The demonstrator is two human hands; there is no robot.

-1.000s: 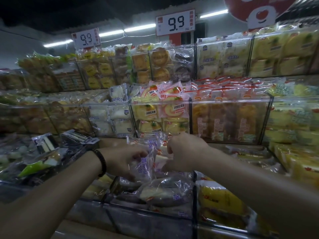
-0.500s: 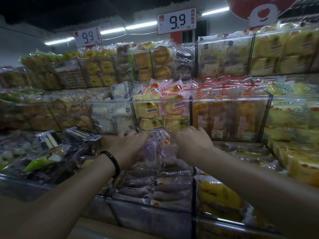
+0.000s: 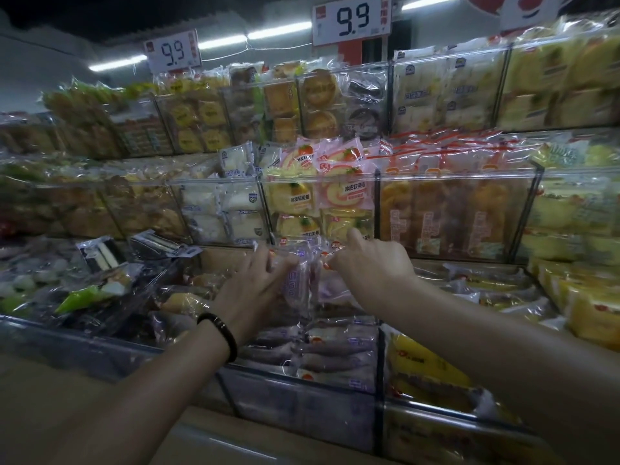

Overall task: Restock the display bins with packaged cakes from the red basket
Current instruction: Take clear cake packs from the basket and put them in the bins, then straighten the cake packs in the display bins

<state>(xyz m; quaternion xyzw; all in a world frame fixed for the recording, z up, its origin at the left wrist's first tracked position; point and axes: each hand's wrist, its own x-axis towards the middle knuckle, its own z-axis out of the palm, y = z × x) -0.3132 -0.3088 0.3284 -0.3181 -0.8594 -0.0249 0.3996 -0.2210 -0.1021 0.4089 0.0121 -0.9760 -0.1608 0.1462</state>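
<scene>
At the centre of the frame, a few purple-wrapped cakes (image 3: 299,283) stand on edge, pinched at their top seams by the left hand (image 3: 250,290) and right hand (image 3: 372,268). This is probably to slot them in as a neat row over the flat packets (image 3: 335,350) in the clear bin (image 3: 302,394) at lower centre. The right index finger points up, free. The red basket is out of view. The hands hide how many cakes are held, and the print is blurred.
</scene>
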